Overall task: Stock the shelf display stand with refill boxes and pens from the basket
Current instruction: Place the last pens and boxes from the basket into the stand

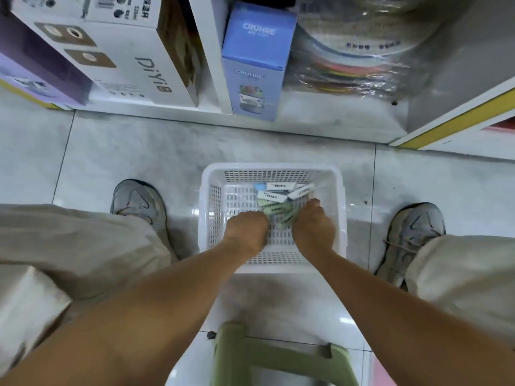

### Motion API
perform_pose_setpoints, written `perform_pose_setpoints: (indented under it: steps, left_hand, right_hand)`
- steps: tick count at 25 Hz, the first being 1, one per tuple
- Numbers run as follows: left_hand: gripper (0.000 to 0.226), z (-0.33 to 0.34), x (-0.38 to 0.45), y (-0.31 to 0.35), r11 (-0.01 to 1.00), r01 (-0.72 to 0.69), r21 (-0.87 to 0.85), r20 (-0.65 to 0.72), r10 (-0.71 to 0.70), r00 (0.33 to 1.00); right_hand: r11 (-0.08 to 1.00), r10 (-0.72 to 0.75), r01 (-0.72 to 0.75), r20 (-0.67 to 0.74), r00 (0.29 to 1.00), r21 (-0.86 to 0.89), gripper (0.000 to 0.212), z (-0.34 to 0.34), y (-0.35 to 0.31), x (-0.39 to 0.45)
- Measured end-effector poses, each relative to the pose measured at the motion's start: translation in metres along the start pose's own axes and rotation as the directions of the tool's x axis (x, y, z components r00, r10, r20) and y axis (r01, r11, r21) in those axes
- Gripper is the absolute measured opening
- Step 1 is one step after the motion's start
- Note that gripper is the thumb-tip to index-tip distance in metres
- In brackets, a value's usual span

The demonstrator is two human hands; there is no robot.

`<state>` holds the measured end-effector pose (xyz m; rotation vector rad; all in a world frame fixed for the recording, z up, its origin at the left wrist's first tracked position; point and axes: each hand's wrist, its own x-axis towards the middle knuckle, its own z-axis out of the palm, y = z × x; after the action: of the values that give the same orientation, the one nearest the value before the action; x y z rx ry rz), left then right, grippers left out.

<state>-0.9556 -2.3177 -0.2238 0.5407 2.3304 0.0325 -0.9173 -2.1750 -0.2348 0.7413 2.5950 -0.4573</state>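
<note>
1. The refill boxes (278, 197), small flat white, pale green and blue cartons, lie in a loose heap on the floor of the white basket (211, 218), toward its far right corner. Some overlap; one white box leans tilted near the right wall. No pens can be made out among them.
2. The basket stands on the tiled floor (139, 151), between the person's two shoes and just short of the bottom shelf edge.
3. The left hand (246, 228) reaches down into the basket with its knuckles up, at the near edge of the heap; its fingers curl under and touch a green box, but whether they grasp it I cannot tell, since the fingertips are hidden.
4. The right hand (313, 224) is in beside it, nearer the right wall, fingers bent down onto the heap; its hold is likewise hidden.
5. Judged step: gathering a handful of boxes from the basket, early in the stocking, since many boxes remain inside.
6. The next move likely calls for closing both hands round a few boxes, squaring them into a stack, and lifting clear of the basket rim without spilling the tilted ones. The display stand is not in view.
7. Beyond: a blue carton (256, 65) and a large white carton (111, 51) on the low shelf, and a green stool (250, 355) under the person.
</note>
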Motion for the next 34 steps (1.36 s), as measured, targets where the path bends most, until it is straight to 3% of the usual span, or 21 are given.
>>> perform_pose_setpoints:
  steps: [2, 6, 11, 15, 18, 23, 29, 32, 34]
  left_hand:
    - [0.041, -0.009, 0.006, 0.0, 0.998, -0.05, 0.036, -0.144, 0.055, 0.988]
    - [0.049, -0.031, 0.029, 0.011, 0.967, -0.157, 0.2, -0.288, 0.211, 0.934]
    - [0.053, -0.016, 0.04, 0.026, 0.974, -0.171, 0.146, -0.234, 0.202, 0.951]
    - [0.073, -0.008, 0.047, 0.025, 0.982, -0.188, 0.035, -0.164, 0.191, 0.968]
    - [0.079, -0.004, 0.053, 0.021, 0.977, -0.2, 0.078, -0.155, 0.21, 0.965]
    - [0.06, 0.005, 0.057, 0.021, 0.975, -0.217, -0.039, -0.172, 0.208, 0.963]
    - [0.052, 0.01, 0.06, 0.01, 0.94, -0.291, -0.176, -0.132, 0.271, 0.954]
    - [0.042, 0.003, 0.059, 0.004, 0.926, -0.159, -0.342, -0.005, 0.167, 0.986]
    - [0.021, -0.003, 0.058, -0.003, 0.87, -0.1, -0.483, 0.054, 0.143, 0.988]
  right_hand:
    - [0.948, 0.196, -0.197, 0.029, 0.98, 0.25, 0.021, -0.002, -0.008, 0.004]
    - [0.839, 0.339, -0.362, 0.131, 0.932, 0.405, 0.017, -0.005, -0.012, 0.008]
    - [0.756, 0.395, -0.406, 0.138, 0.908, 0.514, 0.016, 0.004, -0.013, 0.011]
    - [0.669, 0.422, -0.438, 0.178, 0.889, 0.601, 0.012, 0.008, -0.018, 0.015]
    - [0.644, 0.396, -0.459, 0.248, 0.884, 0.612, 0.016, 0.008, -0.017, 0.017]
    - [0.565, 0.265, -0.486, 0.411, 0.872, 0.667, 0.028, 0.004, -0.02, 0.022]
    - [0.51, 0.135, -0.399, 0.387, 0.912, 0.762, 0.021, -0.006, -0.001, 0.019]
    - [0.518, 0.226, -0.431, 0.368, 0.902, 0.739, 0.019, -0.006, 0.005, 0.019]
    - [0.518, 0.232, -0.443, 0.378, 0.896, 0.732, 0.016, -0.004, 0.004, 0.016]
